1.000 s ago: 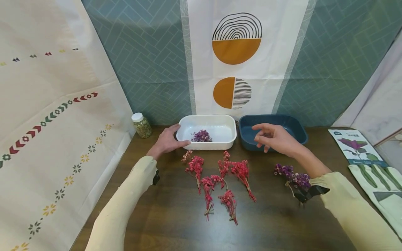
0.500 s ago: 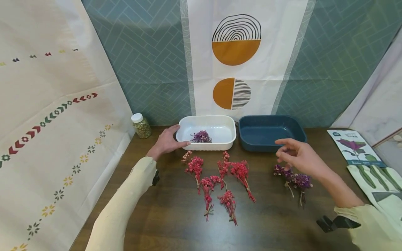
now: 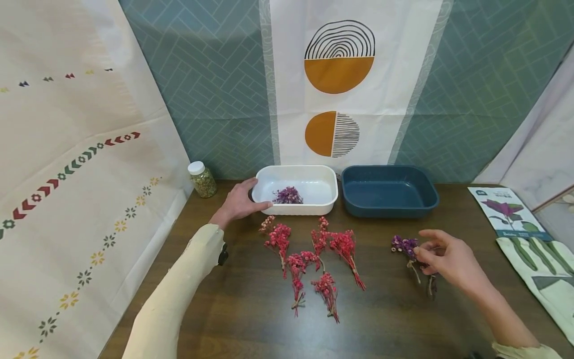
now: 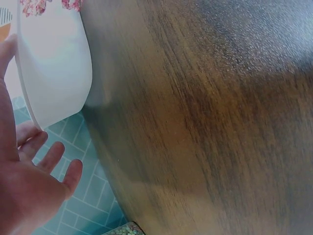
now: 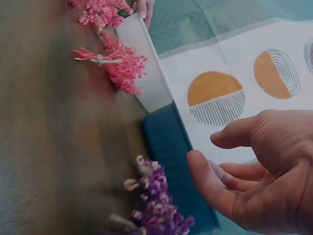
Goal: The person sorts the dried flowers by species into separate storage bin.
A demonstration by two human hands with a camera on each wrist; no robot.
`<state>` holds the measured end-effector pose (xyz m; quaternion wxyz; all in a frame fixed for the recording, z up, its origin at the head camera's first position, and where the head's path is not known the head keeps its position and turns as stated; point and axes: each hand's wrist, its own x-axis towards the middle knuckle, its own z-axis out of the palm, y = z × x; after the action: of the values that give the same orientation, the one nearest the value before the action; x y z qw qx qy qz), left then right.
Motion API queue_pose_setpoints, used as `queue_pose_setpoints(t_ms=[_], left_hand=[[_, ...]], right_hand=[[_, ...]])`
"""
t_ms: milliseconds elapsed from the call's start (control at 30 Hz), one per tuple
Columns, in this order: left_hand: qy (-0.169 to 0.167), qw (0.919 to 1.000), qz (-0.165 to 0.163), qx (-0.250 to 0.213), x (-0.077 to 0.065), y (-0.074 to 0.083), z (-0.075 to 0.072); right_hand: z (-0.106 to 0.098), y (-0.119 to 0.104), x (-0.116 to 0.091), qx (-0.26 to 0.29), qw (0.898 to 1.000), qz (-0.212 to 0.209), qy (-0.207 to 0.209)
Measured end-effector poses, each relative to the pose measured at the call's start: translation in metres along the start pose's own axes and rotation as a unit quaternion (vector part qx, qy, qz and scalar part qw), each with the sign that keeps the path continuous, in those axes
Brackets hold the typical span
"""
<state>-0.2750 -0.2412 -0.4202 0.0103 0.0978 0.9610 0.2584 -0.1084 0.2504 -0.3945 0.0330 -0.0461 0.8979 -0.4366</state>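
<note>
My left hand (image 3: 238, 200) touches the left end of a white tray (image 3: 309, 209), its thumb along the front rim. In the left wrist view, its fingers (image 4: 52, 155) are spread and loosely bent by the tray's end. A bunch of purple dried flowers (image 3: 288, 195) lies inside the tray. Over at the right, my right hand (image 3: 450, 262) hovers at more purple dried flowers (image 3: 403, 245), covering part of them. The right wrist view has a gap between thumb and index finger, with the purple flowers (image 5: 159, 203) below and left of the hand.
Several tied pink dried-flower bunches (image 3: 343, 246) lie mid-table. A navy tray (image 3: 389, 211) stands right of the white one. At the back left is a white-lidded jar (image 3: 204, 182). A plant-picture packet (image 3: 508, 212) and a glove (image 3: 540, 264) lie at the right edge.
From above the navy tray, my right hand has come back toward me and to the right, down to the purple flowers on the table. My left hand has stayed at the white tray.
</note>
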Motion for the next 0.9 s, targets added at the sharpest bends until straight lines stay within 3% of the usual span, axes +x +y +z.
queue_pose_setpoints(t_ms=[300,567,900], left_hand=[[0.005,1.0000,-0.002,-0.008,-0.001,-0.001,-0.001],[0.001,1.0000,-0.003,-0.002,-0.001,0.000,0.000],[0.002,1.0000,0.001,0.002,0.000,0.001,0.001]], right_hand=[[0.014,0.012,-0.014,-0.055,0.997,-0.006,0.049],[0.025,0.013,-0.013,-0.074,0.996,-0.007,0.052],[0.034,0.016,-0.007,-0.128,0.990,0.025,0.057]])
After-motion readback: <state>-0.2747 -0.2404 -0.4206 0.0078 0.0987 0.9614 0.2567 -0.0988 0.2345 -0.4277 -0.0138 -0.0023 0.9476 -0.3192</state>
